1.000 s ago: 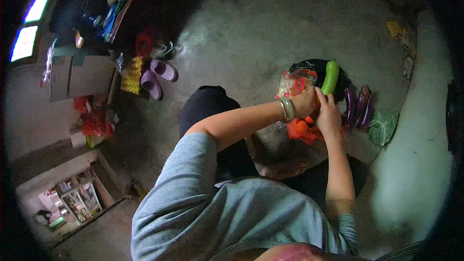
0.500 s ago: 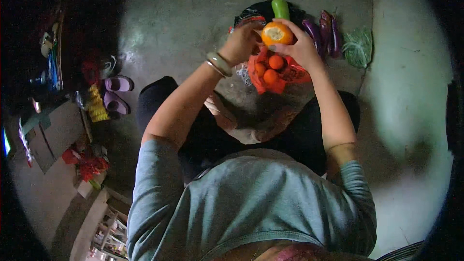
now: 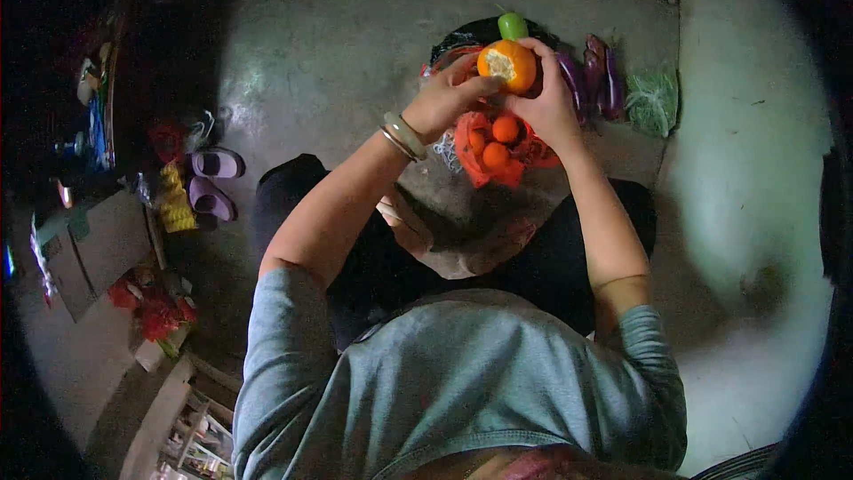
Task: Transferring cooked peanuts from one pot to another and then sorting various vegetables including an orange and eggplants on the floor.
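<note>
Left hand (image 3: 444, 100), right hand (image 3: 551, 108) at part-peeled orange (image 3: 515, 67), red-edged packet (image 3: 457, 54) mostly hidden

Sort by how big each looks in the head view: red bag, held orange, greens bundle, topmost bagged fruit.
1. Red bag
2. Held orange and greens bundle: too alike to rank
3. Topmost bagged fruit

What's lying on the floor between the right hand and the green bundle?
Purple eggplants lie between the right hand and the green bundle, as the head view shows.
</note>
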A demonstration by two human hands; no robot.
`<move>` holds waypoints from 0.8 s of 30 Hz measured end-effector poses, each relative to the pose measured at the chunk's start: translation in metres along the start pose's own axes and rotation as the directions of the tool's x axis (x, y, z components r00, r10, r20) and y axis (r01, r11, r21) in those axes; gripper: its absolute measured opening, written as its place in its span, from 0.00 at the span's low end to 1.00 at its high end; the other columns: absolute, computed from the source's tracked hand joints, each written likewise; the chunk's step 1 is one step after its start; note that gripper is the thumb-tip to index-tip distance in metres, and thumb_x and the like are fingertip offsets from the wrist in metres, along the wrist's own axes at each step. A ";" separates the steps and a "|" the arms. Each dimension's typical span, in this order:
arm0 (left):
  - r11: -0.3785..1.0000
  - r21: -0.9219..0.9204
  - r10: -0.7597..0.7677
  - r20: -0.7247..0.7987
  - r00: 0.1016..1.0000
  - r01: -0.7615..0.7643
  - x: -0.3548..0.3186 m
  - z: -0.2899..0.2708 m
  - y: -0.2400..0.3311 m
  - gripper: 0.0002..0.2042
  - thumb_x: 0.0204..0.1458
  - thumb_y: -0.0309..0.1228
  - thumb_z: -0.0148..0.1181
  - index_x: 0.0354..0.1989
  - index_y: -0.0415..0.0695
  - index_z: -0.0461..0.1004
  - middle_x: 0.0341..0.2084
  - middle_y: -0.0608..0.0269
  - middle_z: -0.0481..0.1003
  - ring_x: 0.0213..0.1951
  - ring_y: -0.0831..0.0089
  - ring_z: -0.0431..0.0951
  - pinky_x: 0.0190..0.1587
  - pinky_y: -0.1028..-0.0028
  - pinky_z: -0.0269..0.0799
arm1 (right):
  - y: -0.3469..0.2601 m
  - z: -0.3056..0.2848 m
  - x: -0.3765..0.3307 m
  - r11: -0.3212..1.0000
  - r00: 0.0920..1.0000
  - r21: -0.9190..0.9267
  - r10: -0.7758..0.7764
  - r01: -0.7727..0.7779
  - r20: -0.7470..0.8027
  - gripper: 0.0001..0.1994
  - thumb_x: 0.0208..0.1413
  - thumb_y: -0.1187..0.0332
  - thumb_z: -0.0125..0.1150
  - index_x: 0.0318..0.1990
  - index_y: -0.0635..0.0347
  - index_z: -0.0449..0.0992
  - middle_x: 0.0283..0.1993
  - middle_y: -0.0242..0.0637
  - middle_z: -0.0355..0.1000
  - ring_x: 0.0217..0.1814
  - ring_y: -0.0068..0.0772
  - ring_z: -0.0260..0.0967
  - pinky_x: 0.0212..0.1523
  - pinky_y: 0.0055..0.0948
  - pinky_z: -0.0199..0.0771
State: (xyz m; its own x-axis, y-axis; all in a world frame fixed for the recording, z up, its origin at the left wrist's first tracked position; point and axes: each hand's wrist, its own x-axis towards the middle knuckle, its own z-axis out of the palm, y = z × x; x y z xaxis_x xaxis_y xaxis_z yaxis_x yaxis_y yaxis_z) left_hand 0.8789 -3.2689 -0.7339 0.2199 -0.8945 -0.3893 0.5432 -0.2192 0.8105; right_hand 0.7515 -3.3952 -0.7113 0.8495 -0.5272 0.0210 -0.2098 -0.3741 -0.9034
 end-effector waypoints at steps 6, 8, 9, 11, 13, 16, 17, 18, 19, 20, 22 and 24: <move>0.993 0.113 0.031 0.083 0.996 -0.040 -0.010 -0.001 0.014 0.28 0.49 0.31 0.55 0.60 0.44 0.56 0.41 0.68 0.71 0.35 0.82 0.71 0.34 0.82 0.69 | 0.002 -0.016 0.001 0.984 0.970 0.177 -0.013 -0.031 0.242 0.28 0.51 0.64 0.61 0.59 0.58 0.59 0.60 0.40 0.61 0.63 0.35 0.56 0.61 0.32 0.55; 0.960 0.267 0.048 0.120 0.992 -0.079 -0.010 -0.006 0.006 0.30 0.51 0.33 0.55 0.62 0.44 0.53 0.47 0.65 0.68 0.43 0.79 0.68 0.41 0.79 0.68 | -0.001 -0.006 -0.003 0.998 0.974 0.070 -0.016 0.000 0.228 0.25 0.55 0.61 0.56 0.58 0.59 0.60 0.59 0.39 0.62 0.64 0.34 0.55 0.61 0.32 0.54; 0.976 0.181 0.107 0.100 0.989 -0.124 -0.005 -0.005 -0.006 0.31 0.51 0.34 0.56 0.63 0.44 0.52 0.47 0.65 0.68 0.43 0.79 0.68 0.43 0.78 0.67 | 0.002 -0.001 -0.004 0.994 0.981 0.110 -0.003 -0.018 0.193 0.24 0.56 0.59 0.55 0.57 0.59 0.61 0.58 0.40 0.62 0.62 0.35 0.56 0.61 0.33 0.54; 0.997 0.075 0.018 0.061 0.998 -0.023 -0.007 0.000 -0.001 0.33 0.49 0.34 0.58 0.63 0.42 0.51 0.45 0.62 0.70 0.41 0.78 0.70 0.41 0.79 0.68 | 0.016 0.007 -0.008 0.995 0.994 0.098 0.017 -0.027 0.108 0.22 0.58 0.58 0.52 0.55 0.59 0.61 0.55 0.41 0.63 0.60 0.38 0.59 0.59 0.34 0.56; 0.983 0.170 0.072 -0.040 0.997 -0.064 -0.003 0.004 -0.012 0.31 0.49 0.32 0.58 0.61 0.40 0.53 0.43 0.60 0.70 0.40 0.78 0.71 0.39 0.79 0.69 | 0.014 0.017 -0.012 0.999 0.999 0.008 0.037 -0.037 0.026 0.20 0.59 0.59 0.50 0.54 0.59 0.62 0.53 0.42 0.64 0.58 0.40 0.60 0.58 0.35 0.58; 0.998 0.055 -0.034 -0.042 0.999 0.037 0.004 -0.003 -0.032 0.25 0.51 0.32 0.56 0.56 0.38 0.57 0.38 0.63 0.70 0.38 0.78 0.71 0.39 0.78 0.69 | 0.001 0.027 -0.014 0.993 0.998 -0.104 0.042 -0.046 -0.042 0.19 0.60 0.60 0.48 0.54 0.59 0.61 0.52 0.44 0.64 0.57 0.42 0.61 0.56 0.36 0.60; 0.998 0.013 -0.059 -0.051 0.997 0.059 0.003 0.005 -0.027 0.24 0.52 0.32 0.55 0.55 0.38 0.57 0.37 0.64 0.70 0.37 0.78 0.71 0.39 0.78 0.69 | -0.001 0.027 -0.016 0.988 0.998 -0.154 0.014 -0.022 -0.054 0.18 0.60 0.60 0.47 0.54 0.59 0.61 0.52 0.44 0.64 0.57 0.43 0.61 0.56 0.36 0.60; 0.996 -0.029 -0.085 -0.056 0.995 0.083 0.003 0.010 -0.022 0.22 0.52 0.32 0.54 0.54 0.38 0.57 0.36 0.65 0.70 0.36 0.78 0.71 0.38 0.77 0.69 | -0.003 0.026 -0.016 0.979 0.998 -0.203 -0.013 -0.001 -0.066 0.18 0.61 0.61 0.46 0.55 0.59 0.60 0.52 0.45 0.64 0.56 0.43 0.62 0.55 0.36 0.61; 0.996 -0.010 -0.090 -0.061 0.994 0.090 0.003 0.010 -0.024 0.22 0.53 0.31 0.54 0.54 0.38 0.57 0.35 0.65 0.70 0.36 0.78 0.71 0.38 0.77 0.69 | 0.000 0.027 -0.018 0.979 0.997 -0.202 -0.035 0.022 -0.062 0.18 0.61 0.61 0.46 0.55 0.58 0.60 0.52 0.45 0.64 0.56 0.44 0.62 0.55 0.37 0.61; 0.995 0.011 -0.097 -0.066 0.993 0.098 0.005 0.009 -0.026 0.22 0.53 0.31 0.53 0.54 0.38 0.56 0.35 0.66 0.70 0.36 0.78 0.71 0.37 0.77 0.69 | 0.005 0.028 -0.020 0.979 0.997 -0.199 -0.057 0.044 -0.060 0.18 0.61 0.61 0.45 0.55 0.58 0.60 0.52 0.45 0.64 0.56 0.45 0.62 0.55 0.37 0.62; 0.998 -0.025 -0.060 -0.041 0.997 0.059 0.010 0.003 -0.045 0.23 0.54 0.30 0.53 0.55 0.37 0.53 0.34 0.65 0.70 0.34 0.77 0.71 0.34 0.76 0.70 | 0.003 0.032 -0.020 0.965 0.997 -0.254 -0.079 0.069 -0.029 0.17 0.62 0.62 0.44 0.56 0.56 0.60 0.53 0.46 0.64 0.54 0.48 0.63 0.53 0.38 0.63; 0.995 0.085 -0.038 -0.088 0.995 0.046 0.014 0.005 -0.048 0.23 0.53 0.30 0.54 0.55 0.37 0.53 0.34 0.64 0.70 0.33 0.77 0.71 0.33 0.76 0.69 | -0.001 0.029 -0.017 0.953 0.994 -0.282 -0.113 0.107 -0.005 0.17 0.62 0.61 0.43 0.56 0.56 0.60 0.53 0.46 0.64 0.54 0.48 0.63 0.52 0.38 0.64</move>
State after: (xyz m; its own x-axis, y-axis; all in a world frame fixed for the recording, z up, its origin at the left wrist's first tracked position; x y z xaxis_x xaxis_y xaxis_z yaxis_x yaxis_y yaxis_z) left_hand 0.8524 -3.2732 -0.7760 0.2695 -0.8478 -0.4568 0.4817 -0.2921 0.8262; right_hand 0.7508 -3.3638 -0.7227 0.8652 -0.4854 0.1255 -0.2452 -0.6281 -0.7384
